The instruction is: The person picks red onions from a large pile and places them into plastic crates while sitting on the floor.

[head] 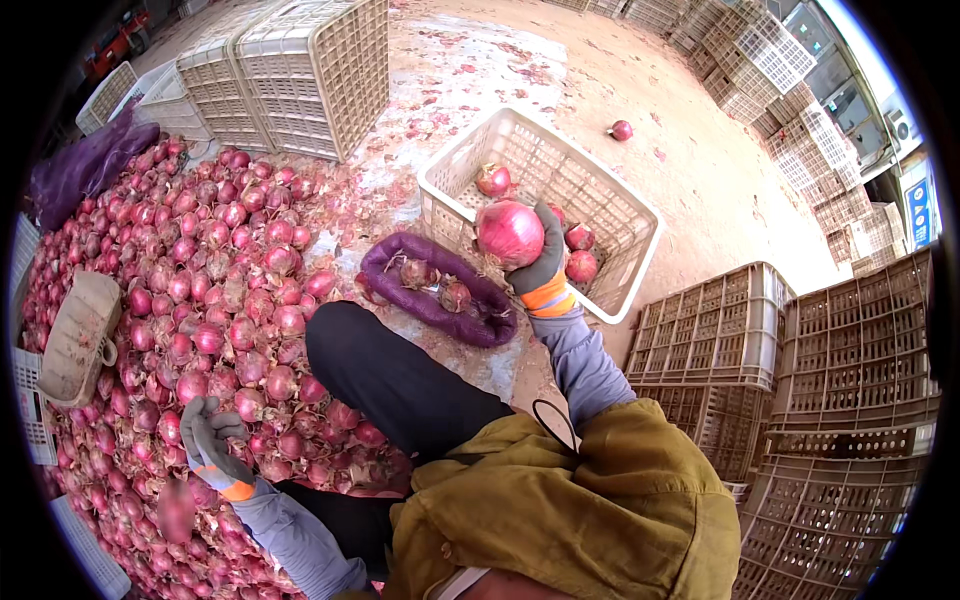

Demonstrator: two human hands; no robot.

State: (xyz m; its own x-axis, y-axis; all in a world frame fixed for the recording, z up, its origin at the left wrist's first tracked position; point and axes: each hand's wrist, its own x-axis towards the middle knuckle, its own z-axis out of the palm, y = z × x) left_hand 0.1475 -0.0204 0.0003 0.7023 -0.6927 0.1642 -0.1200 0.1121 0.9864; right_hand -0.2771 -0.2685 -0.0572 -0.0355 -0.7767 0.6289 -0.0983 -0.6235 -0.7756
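Note:
A large red onion [511,234] is in my right hand [546,251], which wears a grey glove with an orange cuff, over the near left part of a pale plastic crate [637,262]. Several red onions [581,265] lie inside that crate. My left hand [214,442], gloved alike, is over a big heap of red onions [210,337], its fingers apart and curled, holding nothing. Between the heap and the crate lies a purple mesh bag [487,330] with its rim rolled into a ring; onions [455,296] sit within it.
Stacked crates stand at the right [705,322] and upper left [307,75]. A worn plastic scoop-like container [79,337] rests on the heap, near a purple mesh sack [90,169]. One onion [621,130] lies on the floor beyond the crate. Onion skins litter the ground.

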